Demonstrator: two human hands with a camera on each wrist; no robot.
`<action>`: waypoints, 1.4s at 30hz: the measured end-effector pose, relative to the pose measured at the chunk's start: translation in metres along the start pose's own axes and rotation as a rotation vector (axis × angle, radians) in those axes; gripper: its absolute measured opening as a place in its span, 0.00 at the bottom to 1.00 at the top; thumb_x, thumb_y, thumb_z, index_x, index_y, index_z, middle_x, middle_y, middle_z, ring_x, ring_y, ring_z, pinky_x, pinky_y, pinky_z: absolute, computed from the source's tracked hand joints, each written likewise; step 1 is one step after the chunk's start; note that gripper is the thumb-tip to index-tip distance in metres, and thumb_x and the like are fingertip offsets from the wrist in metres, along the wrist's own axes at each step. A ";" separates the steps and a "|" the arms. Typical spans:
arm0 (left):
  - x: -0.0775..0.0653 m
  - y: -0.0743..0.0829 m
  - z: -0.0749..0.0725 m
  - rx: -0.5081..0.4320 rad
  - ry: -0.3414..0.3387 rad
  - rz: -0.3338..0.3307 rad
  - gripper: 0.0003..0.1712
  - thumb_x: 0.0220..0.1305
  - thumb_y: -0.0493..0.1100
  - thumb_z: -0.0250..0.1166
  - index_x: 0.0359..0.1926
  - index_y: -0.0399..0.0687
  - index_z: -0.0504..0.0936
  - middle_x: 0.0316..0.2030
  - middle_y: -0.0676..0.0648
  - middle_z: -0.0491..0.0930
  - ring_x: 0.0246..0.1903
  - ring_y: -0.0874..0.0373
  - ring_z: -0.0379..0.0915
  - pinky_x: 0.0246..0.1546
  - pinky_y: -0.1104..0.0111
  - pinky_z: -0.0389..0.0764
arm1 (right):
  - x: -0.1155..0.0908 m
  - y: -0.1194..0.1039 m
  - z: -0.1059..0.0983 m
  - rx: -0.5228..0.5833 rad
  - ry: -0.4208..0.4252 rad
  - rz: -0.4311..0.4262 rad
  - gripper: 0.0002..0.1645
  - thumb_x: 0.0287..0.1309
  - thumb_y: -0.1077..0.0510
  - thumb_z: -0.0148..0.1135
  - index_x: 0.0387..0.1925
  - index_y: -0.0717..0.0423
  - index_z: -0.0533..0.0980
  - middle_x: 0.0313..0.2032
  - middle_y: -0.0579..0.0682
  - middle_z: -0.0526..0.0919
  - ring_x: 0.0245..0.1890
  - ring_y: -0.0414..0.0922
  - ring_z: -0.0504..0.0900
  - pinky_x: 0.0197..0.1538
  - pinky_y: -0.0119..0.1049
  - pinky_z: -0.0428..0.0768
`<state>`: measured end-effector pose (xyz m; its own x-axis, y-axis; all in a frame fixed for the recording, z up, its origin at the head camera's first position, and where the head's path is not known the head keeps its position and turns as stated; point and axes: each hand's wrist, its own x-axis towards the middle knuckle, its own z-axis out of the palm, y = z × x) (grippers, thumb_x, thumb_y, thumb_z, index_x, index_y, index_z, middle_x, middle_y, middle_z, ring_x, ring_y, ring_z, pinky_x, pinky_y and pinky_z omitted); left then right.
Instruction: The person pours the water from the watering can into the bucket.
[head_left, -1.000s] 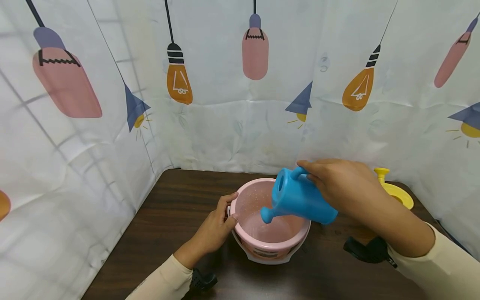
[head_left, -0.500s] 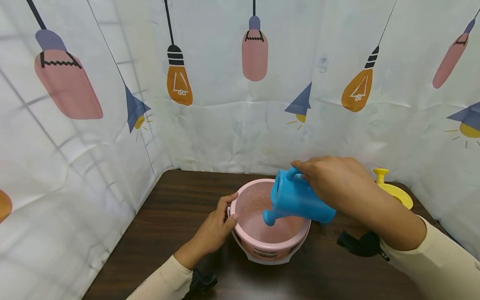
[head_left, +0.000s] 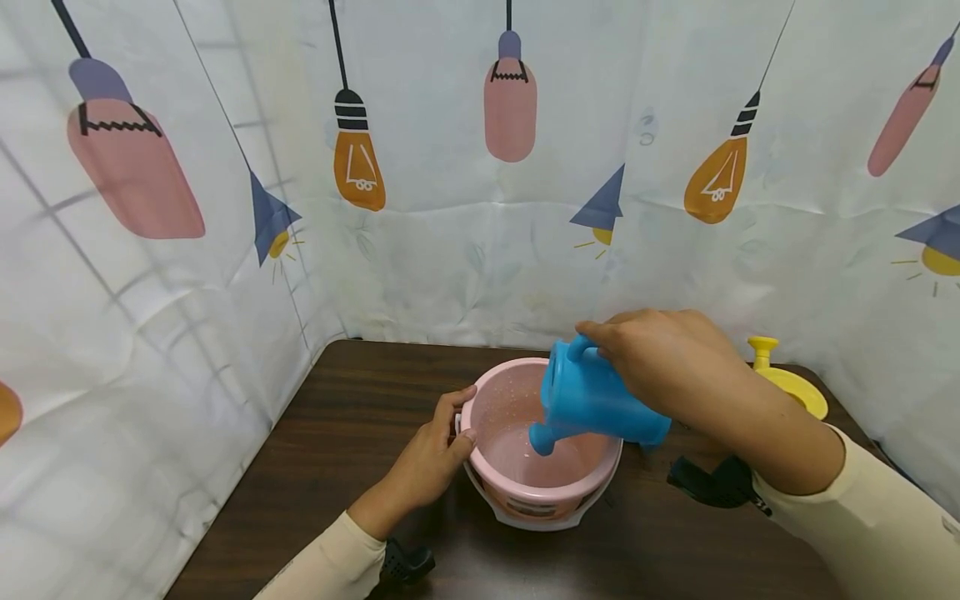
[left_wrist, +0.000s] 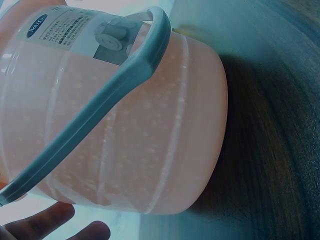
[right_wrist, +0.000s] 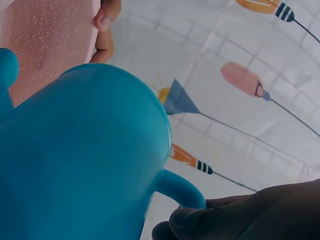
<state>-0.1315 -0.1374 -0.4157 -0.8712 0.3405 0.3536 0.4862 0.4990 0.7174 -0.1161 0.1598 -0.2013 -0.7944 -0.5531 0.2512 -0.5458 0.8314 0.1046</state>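
- Blue watering can [head_left: 592, 404] is tipped over the right part of a pink bucket [head_left: 536, 491], with its spout [head_left: 543, 438] angled down over the bucket's opening.
- Right hand [head_left: 660, 354] has a grip on the can's handle [right_wrist: 180, 189], fingers and thumb closed around it.
- Left hand [head_left: 435, 446] is holding the bucket's left rim, thumb and fingertips over the edge.
- Bucket's upright on the dark wood-grain table [head_left: 375, 371], with little droplets [right_wrist: 47, 37] all over the inner wall.
- Its carry handle [left_wrist: 95, 110] hangs down around the outside, and there's a printed label [left_wrist: 75, 31] on the side; most of the text is too small to read.
- Some yellow plastic thing [head_left: 798, 390] sits at the table's far right, partly behind the right forearm, so can't tell exactly what it is.
- Cream sleeves [head_left: 326, 558] on both arms, plus a black wrist device [head_left: 712, 483] by the right one.
- Backdrop's a pale curtain [head_left: 450, 275] printed with hanging lamps and bulbs, kinda wrinkly.
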 end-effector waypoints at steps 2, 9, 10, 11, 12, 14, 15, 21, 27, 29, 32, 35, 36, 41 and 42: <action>0.000 0.000 0.000 -0.003 0.001 -0.001 0.34 0.71 0.43 0.56 0.75 0.54 0.58 0.58 0.39 0.79 0.49 0.55 0.81 0.51 0.55 0.79 | 0.000 -0.001 0.000 -0.002 -0.007 -0.006 0.24 0.66 0.60 0.66 0.63 0.46 0.81 0.48 0.49 0.88 0.48 0.54 0.86 0.36 0.54 0.83; 0.000 0.001 0.000 0.005 0.003 0.005 0.33 0.71 0.45 0.55 0.74 0.54 0.58 0.61 0.39 0.77 0.49 0.55 0.81 0.51 0.54 0.79 | 0.000 -0.001 0.000 -0.009 0.003 -0.012 0.23 0.68 0.61 0.64 0.63 0.46 0.81 0.46 0.49 0.89 0.46 0.53 0.87 0.34 0.53 0.83; 0.000 0.001 0.000 0.006 0.003 0.006 0.33 0.71 0.45 0.55 0.74 0.54 0.58 0.61 0.39 0.77 0.49 0.55 0.81 0.51 0.54 0.79 | -0.001 0.000 0.000 -0.008 0.007 -0.011 0.23 0.68 0.61 0.64 0.63 0.46 0.81 0.46 0.49 0.89 0.46 0.53 0.87 0.35 0.53 0.83; 0.000 0.000 0.000 0.006 0.004 0.009 0.33 0.72 0.45 0.55 0.74 0.53 0.58 0.62 0.39 0.77 0.49 0.55 0.81 0.51 0.54 0.79 | -0.001 0.000 0.000 -0.012 0.010 -0.008 0.23 0.68 0.61 0.63 0.63 0.47 0.81 0.46 0.49 0.89 0.46 0.53 0.87 0.35 0.53 0.83; 0.000 0.000 0.000 0.009 0.004 0.009 0.33 0.72 0.45 0.55 0.74 0.54 0.58 0.62 0.39 0.77 0.49 0.55 0.81 0.51 0.54 0.79 | -0.002 0.000 0.000 -0.013 0.014 -0.005 0.22 0.69 0.61 0.62 0.63 0.47 0.81 0.47 0.49 0.89 0.46 0.53 0.87 0.35 0.53 0.83; 0.000 0.000 0.000 0.011 0.004 0.013 0.33 0.72 0.45 0.55 0.74 0.54 0.58 0.61 0.39 0.77 0.49 0.55 0.81 0.51 0.54 0.79 | -0.003 0.001 0.000 -0.011 0.018 -0.001 0.22 0.69 0.61 0.61 0.63 0.47 0.81 0.47 0.49 0.88 0.47 0.53 0.86 0.35 0.54 0.83; 0.000 -0.001 0.000 0.012 0.004 0.015 0.33 0.72 0.46 0.55 0.74 0.54 0.58 0.61 0.39 0.77 0.49 0.55 0.81 0.51 0.54 0.79 | -0.003 0.001 0.001 -0.006 0.025 0.001 0.22 0.70 0.61 0.61 0.63 0.47 0.81 0.47 0.49 0.88 0.46 0.53 0.86 0.34 0.53 0.83; -0.001 -0.001 -0.001 0.018 0.004 0.031 0.32 0.73 0.46 0.54 0.74 0.53 0.58 0.61 0.38 0.78 0.48 0.54 0.81 0.50 0.54 0.79 | -0.009 0.008 0.003 0.032 0.068 0.017 0.22 0.68 0.60 0.63 0.62 0.47 0.82 0.48 0.49 0.88 0.46 0.54 0.87 0.35 0.53 0.84; 0.000 0.000 -0.001 0.012 0.001 0.019 0.33 0.72 0.46 0.55 0.75 0.53 0.58 0.59 0.39 0.79 0.48 0.54 0.81 0.50 0.54 0.79 | -0.022 0.022 0.008 0.084 0.128 0.056 0.24 0.66 0.58 0.66 0.63 0.48 0.81 0.52 0.52 0.87 0.50 0.56 0.85 0.41 0.58 0.82; 0.000 0.000 -0.001 0.011 0.000 0.020 0.33 0.73 0.46 0.55 0.75 0.54 0.58 0.58 0.39 0.80 0.48 0.54 0.82 0.49 0.54 0.80 | -0.027 0.027 0.009 0.107 0.131 0.076 0.26 0.66 0.57 0.67 0.65 0.49 0.80 0.52 0.54 0.87 0.52 0.58 0.84 0.43 0.59 0.82; 0.000 0.001 -0.001 0.012 0.000 0.020 0.33 0.73 0.47 0.55 0.75 0.54 0.58 0.58 0.39 0.80 0.48 0.55 0.82 0.50 0.54 0.79 | -0.033 0.035 0.012 0.150 0.129 0.109 0.29 0.65 0.58 0.68 0.67 0.50 0.77 0.53 0.56 0.86 0.52 0.62 0.84 0.45 0.62 0.80; 0.000 0.001 -0.002 0.012 -0.002 0.027 0.32 0.74 0.48 0.54 0.75 0.53 0.58 0.57 0.40 0.81 0.48 0.55 0.81 0.50 0.53 0.79 | -0.040 0.042 0.018 0.183 0.162 0.118 0.31 0.63 0.61 0.70 0.67 0.53 0.77 0.53 0.59 0.86 0.50 0.64 0.84 0.45 0.63 0.80; 0.000 0.001 -0.002 0.015 0.000 0.028 0.32 0.74 0.48 0.54 0.75 0.53 0.58 0.56 0.40 0.81 0.48 0.55 0.81 0.50 0.53 0.79 | -0.042 0.044 0.020 0.191 0.179 0.115 0.31 0.62 0.62 0.70 0.67 0.55 0.77 0.52 0.60 0.86 0.49 0.64 0.84 0.45 0.63 0.80; -0.001 0.002 -0.003 0.019 0.003 0.045 0.32 0.75 0.50 0.53 0.75 0.52 0.58 0.56 0.40 0.81 0.48 0.54 0.81 0.50 0.53 0.79 | -0.053 0.055 0.031 0.216 0.262 0.089 0.31 0.58 0.65 0.72 0.64 0.61 0.77 0.52 0.63 0.85 0.48 0.66 0.84 0.44 0.64 0.79; -0.001 0.002 -0.003 0.017 0.003 0.046 0.32 0.75 0.50 0.53 0.75 0.52 0.57 0.56 0.40 0.81 0.48 0.54 0.81 0.50 0.53 0.79 | -0.055 0.056 0.033 0.218 0.278 0.086 0.31 0.58 0.66 0.72 0.64 0.62 0.78 0.51 0.63 0.85 0.48 0.66 0.85 0.44 0.64 0.80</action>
<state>-0.1299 -0.1390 -0.4132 -0.8483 0.3605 0.3878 0.5265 0.4968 0.6899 -0.1122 0.2351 -0.2413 -0.7537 -0.4206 0.5050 -0.5475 0.8269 -0.1282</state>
